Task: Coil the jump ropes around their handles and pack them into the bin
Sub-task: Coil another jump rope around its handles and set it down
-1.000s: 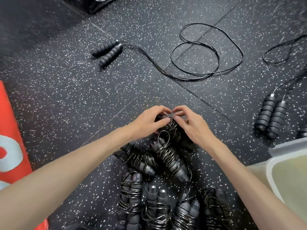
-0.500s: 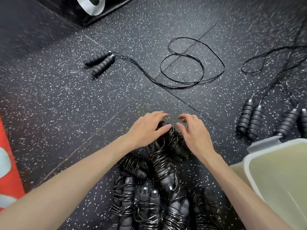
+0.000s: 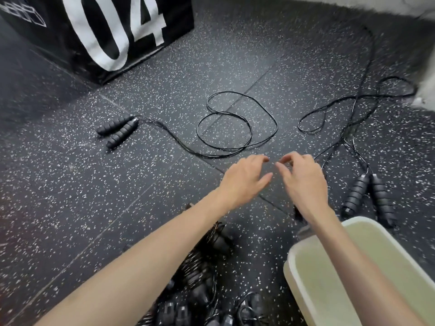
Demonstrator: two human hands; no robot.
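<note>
My left hand (image 3: 244, 180) and my right hand (image 3: 303, 180) hover side by side above the speckled floor, fingers loosely bent, holding nothing. An uncoiled jump rope lies ahead: its two black foam handles (image 3: 117, 130) at the left, its cord looped (image 3: 235, 123) in the middle. A second uncoiled rope has its handles (image 3: 369, 196) just right of my right hand, the cord (image 3: 353, 109) trailing away. Several coiled ropes (image 3: 202, 278) lie in a pile under my forearms, partly hidden. The pale bin (image 3: 306, 285) stands at the lower right.
A black block printed with a white "04" (image 3: 113, 31) stands at the far left. The floor is dark rubber tile with white flecks. A white edge (image 3: 423, 97) shows at the far right.
Both hands have let go of the coiled rope, left it on the pile and lifted forward. The view has tilted up, bringing the "04" block into sight.
</note>
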